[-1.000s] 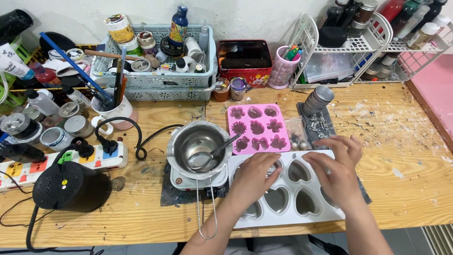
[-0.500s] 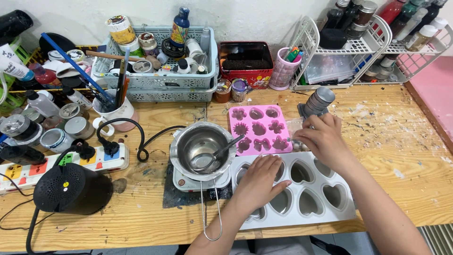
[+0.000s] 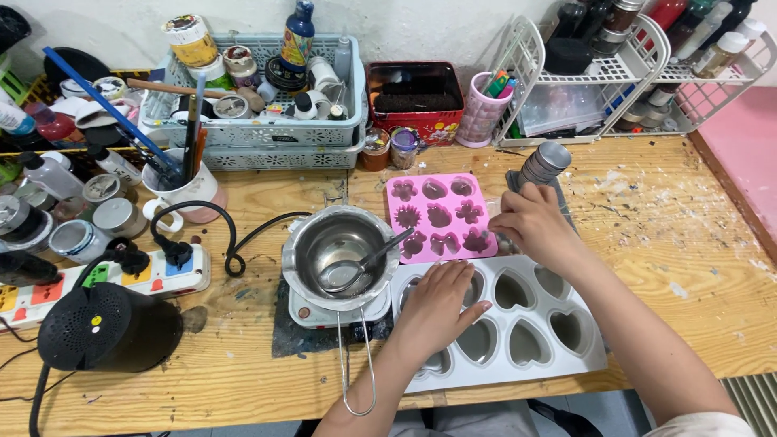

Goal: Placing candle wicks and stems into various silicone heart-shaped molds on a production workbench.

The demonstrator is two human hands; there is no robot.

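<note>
- The white heart mould lies at the table's front edge, right of the middle, its near-left corner close to the lip. The left hand rests flat on its left cavities, fingers spread wide and gripping nothing. A hard press there could flex the soft tray or nudge it over the edge.
- The right hand is curled narrow at the right edge of the pink mould, beside a small metal canister; whether it pinches anything I cannot tell. A careless sweep could knock the canister over.
- The steel melting pot sits on a small hotplate touching the white mould's left end, a spoon inside. Its long wire handle juts toward the front edge beside the left forearm; a bump would tip the pot.
- The black cord loops toward the power strip and could snag.
</note>
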